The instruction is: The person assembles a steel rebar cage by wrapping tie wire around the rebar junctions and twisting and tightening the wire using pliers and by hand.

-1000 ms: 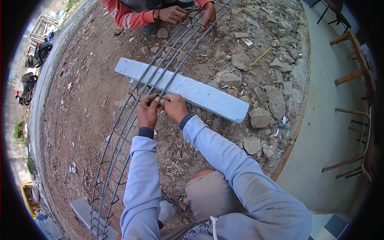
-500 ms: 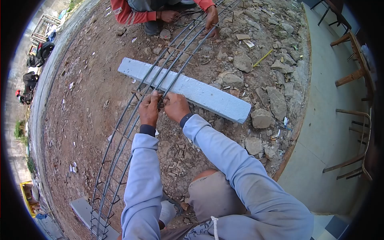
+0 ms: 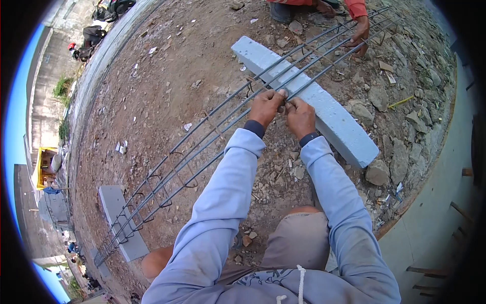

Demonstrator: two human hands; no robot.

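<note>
A long rebar cage (image 3: 226, 123) of thin steel bars and bent stirrups runs diagonally across the ground. It rests on a pale blue-white block (image 3: 336, 114) at its upper part. My left hand (image 3: 267, 107) is closed at the near bars, its thumb pressed on the steel beside the block. Close against it, my right hand (image 3: 300, 118) pinches at the same spot, fingertips almost touching the left thumb. Whatever small piece lies between the right fingers is hidden.
Another person's hand (image 3: 360, 35) in a red sleeve touches the cage's far end. A second grey block (image 3: 123, 215) lies under its near end. Broken stones (image 3: 377, 173) and rubble line the right side, beside a concrete floor (image 3: 422, 230) with wooden furniture legs.
The view has swung left, so the cage, block and hands appear further right. Both hands stay together at the same place on the bars.
</note>
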